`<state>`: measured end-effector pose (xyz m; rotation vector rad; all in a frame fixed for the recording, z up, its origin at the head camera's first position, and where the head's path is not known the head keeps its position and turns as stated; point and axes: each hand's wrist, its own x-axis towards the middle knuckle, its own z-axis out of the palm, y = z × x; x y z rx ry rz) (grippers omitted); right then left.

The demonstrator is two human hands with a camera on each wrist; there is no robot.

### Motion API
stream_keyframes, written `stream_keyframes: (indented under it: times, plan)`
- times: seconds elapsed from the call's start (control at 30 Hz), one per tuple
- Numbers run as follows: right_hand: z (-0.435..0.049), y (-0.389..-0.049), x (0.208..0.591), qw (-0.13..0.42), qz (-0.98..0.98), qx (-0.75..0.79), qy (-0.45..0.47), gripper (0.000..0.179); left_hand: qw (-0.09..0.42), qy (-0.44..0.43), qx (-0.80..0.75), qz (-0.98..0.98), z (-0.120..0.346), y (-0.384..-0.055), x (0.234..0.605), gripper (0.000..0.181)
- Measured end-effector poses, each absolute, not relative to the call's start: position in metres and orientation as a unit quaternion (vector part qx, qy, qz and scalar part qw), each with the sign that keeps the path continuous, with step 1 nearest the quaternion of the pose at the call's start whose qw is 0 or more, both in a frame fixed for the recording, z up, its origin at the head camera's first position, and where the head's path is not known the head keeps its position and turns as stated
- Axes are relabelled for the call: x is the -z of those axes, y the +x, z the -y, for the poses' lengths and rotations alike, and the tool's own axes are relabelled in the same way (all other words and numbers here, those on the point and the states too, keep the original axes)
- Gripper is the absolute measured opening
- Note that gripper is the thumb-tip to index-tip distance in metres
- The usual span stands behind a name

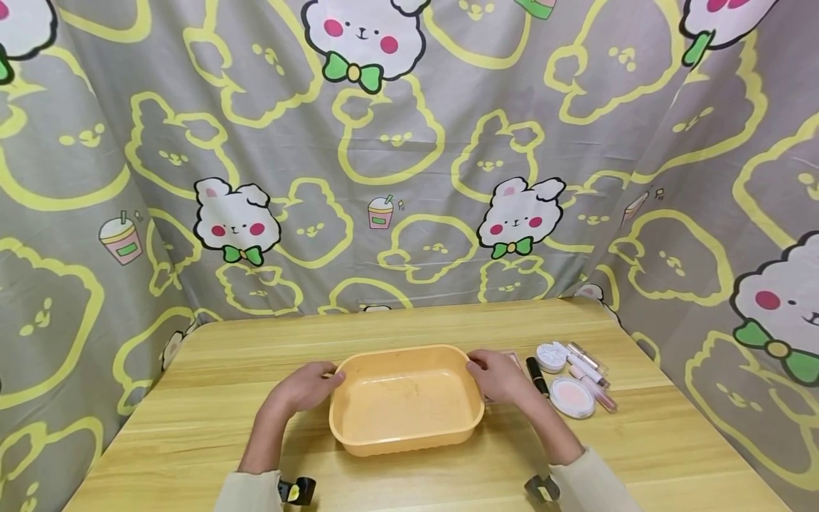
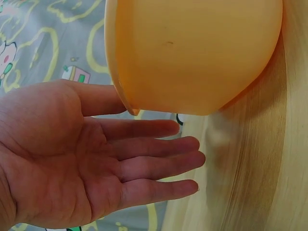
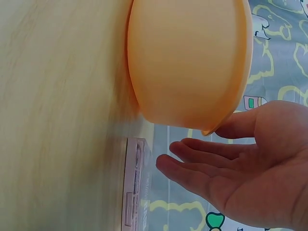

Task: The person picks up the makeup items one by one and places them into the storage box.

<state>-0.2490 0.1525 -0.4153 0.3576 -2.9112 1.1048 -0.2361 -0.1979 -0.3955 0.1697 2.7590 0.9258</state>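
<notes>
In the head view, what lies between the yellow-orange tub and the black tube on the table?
The right hand and a flat pink case partly hidden by it, between tub and black tube, as the head view shows.

The head view looks forward and down from above the surface (image 1: 192,427); left and right wrist views, rolled sideways, face opposite ends of the tray (image 1: 409,407) from low and close, all three sharing it.
</notes>
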Motion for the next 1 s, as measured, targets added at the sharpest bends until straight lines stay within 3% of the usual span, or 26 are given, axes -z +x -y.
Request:
stream_keyframes:
  times: [1.0]
  plan:
    - [-0.153,-0.251,0.418,0.007,0.923,-0.363,0.126,0.023,0.164,0.015,-0.475,-0.865,0.198,-0.241,0.409,0.035]
